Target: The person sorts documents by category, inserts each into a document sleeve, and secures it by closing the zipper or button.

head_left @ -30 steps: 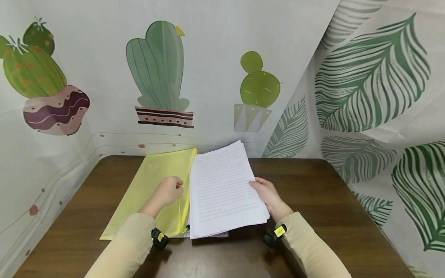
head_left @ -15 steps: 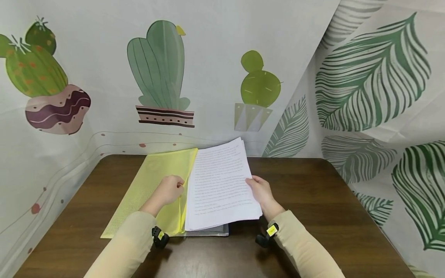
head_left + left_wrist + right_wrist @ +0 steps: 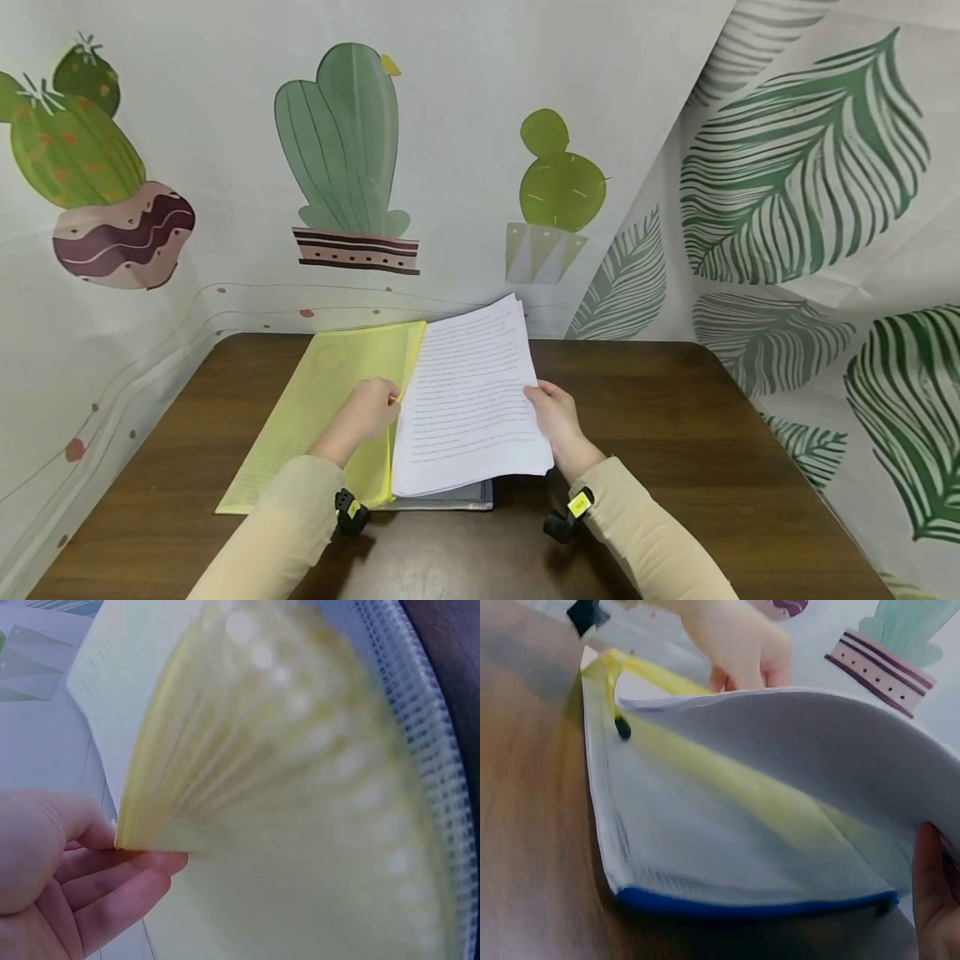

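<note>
The left hand point(image 3: 365, 414) is curled, its thumb and fingers pinching the zip edge of a yellow mesh pouch point(image 3: 330, 392) and holding that upper flap raised. In the left wrist view the thumb sits on top of the yellow edge and the fingers point(image 3: 112, 881) lie under it, with the mesh fanning out blurred to the right. The pouch lies flat on the dark wooden table point(image 3: 675, 433), left of centre, its long side running away from the person.

The right hand point(image 3: 555, 414) grips the right edge of a stack of printed paper point(image 3: 468, 400), thumb on top and fingers beneath. The stack is tilted, its left edge just beside the opened mouth of the yellow pouch and close to the left hand's fingertips. The sheets carry lines of fine print, too small to read.

Under the near end of the paper lies a second pouch, white mesh with a blue bottom edge point(image 3: 750, 904), flat on the table. The right wrist view shows the paper arching over it and a yellow zip band with a small dark pull point(image 3: 621, 729).

Each wrist wears a small black camera with a yellow label point(image 3: 579, 503); what it says cannot be made out.
</note>
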The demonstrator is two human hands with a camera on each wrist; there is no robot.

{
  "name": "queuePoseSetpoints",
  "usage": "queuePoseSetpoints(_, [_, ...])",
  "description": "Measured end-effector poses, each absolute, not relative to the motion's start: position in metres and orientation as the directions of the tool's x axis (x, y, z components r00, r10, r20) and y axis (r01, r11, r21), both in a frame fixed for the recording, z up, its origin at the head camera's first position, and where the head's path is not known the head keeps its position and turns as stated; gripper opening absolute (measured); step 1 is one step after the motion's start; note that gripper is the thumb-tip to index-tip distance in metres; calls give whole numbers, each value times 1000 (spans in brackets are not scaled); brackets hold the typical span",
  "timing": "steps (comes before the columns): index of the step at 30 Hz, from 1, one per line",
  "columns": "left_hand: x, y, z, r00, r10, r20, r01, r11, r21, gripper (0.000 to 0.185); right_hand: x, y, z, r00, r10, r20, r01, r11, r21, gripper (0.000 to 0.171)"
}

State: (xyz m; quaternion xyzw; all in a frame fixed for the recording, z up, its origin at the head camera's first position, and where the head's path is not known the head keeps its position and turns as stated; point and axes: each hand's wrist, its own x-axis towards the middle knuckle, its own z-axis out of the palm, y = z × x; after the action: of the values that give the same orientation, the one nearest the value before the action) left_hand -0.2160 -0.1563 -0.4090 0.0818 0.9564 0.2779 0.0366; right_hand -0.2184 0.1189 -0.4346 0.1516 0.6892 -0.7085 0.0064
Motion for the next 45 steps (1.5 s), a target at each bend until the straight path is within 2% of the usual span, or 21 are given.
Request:
queuePoseSetpoints(5, [-216, -154, -410, -985, 170, -32, 132, 854, 503, 28, -216, 116, -428, -946, 196, -259, 257, -34, -966, 39])
queuePoseSetpoints(9, [-214, -152, -409, -984, 175, -22, 141, 858, 495, 21, -215, 114, -429, -947, 218, -238, 235, -42, -971, 38])
queuePoseSetpoints(13, [-215, -152, -408, -982, 185, -25, 149, 858, 492, 30, -214, 111, -433, -953, 233, -191, 188, -38, -982, 36])
queuePoseSetpoints(15, [-216, -154, -408, -982, 190, -17, 158, 859, 487, 17, -215, 110, -436, -956, 231, -183, 181, -33, -983, 35])
queuePoseSetpoints(17, [-217, -157, -409, -981, 194, -16, 162, 858, 488, 11, -215, 111, -436, -956, 234, -174, 174, -21, -984, 34])
queuePoseSetpoints(20, [-217, -160, -409, -981, 196, -9, 166, 852, 496, 27, -216, 113, -439, -956, 256, -143, 148, 0, -989, 34])
queuePoseSetpoints(25, [-219, -161, -408, -981, 192, -2, 166, 851, 498, 27, -214, 114, -443, -953, 287, -99, 96, -22, -995, 33])
queuePoseSetpoints(29, [-219, -158, -408, -984, 179, -21, 145, 854, 499, 27, -215, 111, -446, -947, 290, -141, 140, -25, -990, 31])
queuePoseSetpoints(38, [-220, -153, -408, -983, 178, -54, 123, 842, 525, 30, -209, 106, -450, -968, 126, -216, 206, -88, -975, 38])
queuePoseSetpoints(41, [-221, -153, -410, -984, 164, -71, 103, 844, 526, 10, -209, 109, -451, -969, 77, -236, 229, -94, -969, 38])
queuePoseSetpoints(42, [-220, -153, -411, -984, 163, -72, 101, 843, 528, 13, -210, 111, -451, -968, 53, -244, 238, -89, -967, 38])
queuePoseSetpoints(45, [-219, -154, -414, -983, 160, -90, 86, 835, 543, 39, -211, 117, -450, -962, -7, -272, 272, -24, -962, 36])
